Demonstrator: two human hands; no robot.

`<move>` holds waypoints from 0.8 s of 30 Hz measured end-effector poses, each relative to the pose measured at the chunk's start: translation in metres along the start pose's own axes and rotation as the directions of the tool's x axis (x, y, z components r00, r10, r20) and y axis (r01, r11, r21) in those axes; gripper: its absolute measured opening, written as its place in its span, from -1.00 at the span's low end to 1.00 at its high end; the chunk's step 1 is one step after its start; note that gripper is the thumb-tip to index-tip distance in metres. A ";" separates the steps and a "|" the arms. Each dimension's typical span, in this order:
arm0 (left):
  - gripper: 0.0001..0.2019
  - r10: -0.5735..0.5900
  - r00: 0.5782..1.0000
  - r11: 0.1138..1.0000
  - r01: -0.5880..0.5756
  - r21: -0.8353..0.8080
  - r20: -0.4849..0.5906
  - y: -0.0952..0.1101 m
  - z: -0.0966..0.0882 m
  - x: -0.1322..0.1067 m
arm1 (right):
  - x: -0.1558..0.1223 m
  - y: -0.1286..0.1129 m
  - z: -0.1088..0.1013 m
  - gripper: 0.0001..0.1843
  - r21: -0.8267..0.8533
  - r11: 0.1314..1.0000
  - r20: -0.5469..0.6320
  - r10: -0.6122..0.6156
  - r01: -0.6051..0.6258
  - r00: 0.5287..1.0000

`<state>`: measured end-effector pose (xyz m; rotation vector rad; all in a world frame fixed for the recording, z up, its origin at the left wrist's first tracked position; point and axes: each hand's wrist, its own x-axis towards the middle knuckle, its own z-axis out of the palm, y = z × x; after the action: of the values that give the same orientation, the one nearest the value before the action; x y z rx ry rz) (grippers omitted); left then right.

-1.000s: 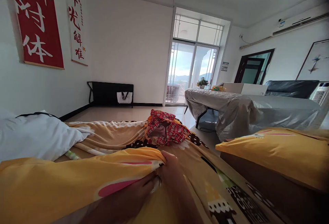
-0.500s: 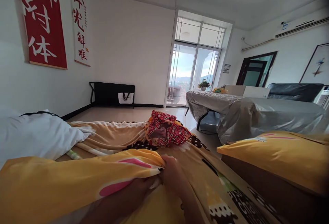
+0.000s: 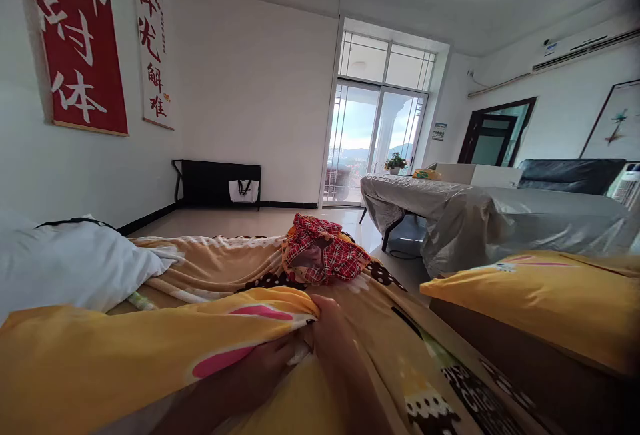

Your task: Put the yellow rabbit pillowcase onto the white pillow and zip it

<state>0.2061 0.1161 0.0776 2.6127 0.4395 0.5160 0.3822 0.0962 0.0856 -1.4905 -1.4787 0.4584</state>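
A yellow fabric cover printed with white-and-pink rabbit ears (image 3: 125, 348) stretches across the near left of a bed-like spread, its narrow end gathered at the centre between a person's two bare hands. The right hand (image 3: 327, 322) is closed on that end, thumb uppermost, pinching the bunched edge. The left hand (image 3: 273, 358) sits just beside it, lower and partly under the fabric — its fingers curl near a small white scrap of material (image 3: 300, 350), though how far they close, and on what, cannot be told.

Beneath lies a tan blanket patterned in brown, white and green (image 3: 380, 342). Ahead of the hands rests a crumpled red plaid cloth (image 3: 345, 262); at left, beyond the cover, a puffy white fabric bundle (image 3: 75, 262). At right, a second yellow printed textile (image 3: 540, 295) lies on a dark brown surface (image 3: 500, 335).

Farther off stands a table draped in grey translucent plastic (image 3: 465, 222), bearing a green potted plant (image 3: 395, 162). Tall glass doors (image 3: 375, 135) rise behind — to their left, a white bag with black handles (image 3: 243, 190) shows against a low black panel (image 3: 205, 182). A red calligraphy scroll (image 3: 85, 55) and a white one hang on the left wall.
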 end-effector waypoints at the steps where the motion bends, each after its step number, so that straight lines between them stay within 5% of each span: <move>1: -0.46 -0.002 1.000 1.000 0.002 0.005 -0.001 -0.003 0.002 -0.002 | -0.001 -0.002 0.000 -0.80 0.010 1.000 -0.004 0.005 -0.005 1.000; 7: -0.62 -0.023 0.999 0.999 0.025 -0.048 0.035 -0.004 0.002 -0.010 | -0.004 -0.014 -0.008 -0.78 -0.016 1.000 0.023 0.005 -0.005 1.000; 15: -0.59 -0.265 0.964 0.940 0.257 -0.224 -0.005 -0.004 -0.004 -0.015 | -0.005 -0.013 -0.005 -0.72 -0.098 0.995 -0.034 0.033 -0.036 0.999; 18: -0.59 -0.297 0.951 0.898 0.247 -0.365 -0.087 -0.009 0.002 -0.011 | -0.005 -0.014 -0.006 -0.73 -0.144 0.989 -0.035 0.033 -0.038 0.999; 24: -0.66 -0.347 0.934 0.824 0.262 -0.503 -0.081 -0.016 0.016 0.000 | -0.001 -0.016 -0.007 -0.78 -0.261 0.965 -0.013 0.036 -0.039 0.999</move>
<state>0.2090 0.1239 0.0571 1.9735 0.6748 0.6447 0.3783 0.0897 0.1012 -1.7264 -1.5520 0.2862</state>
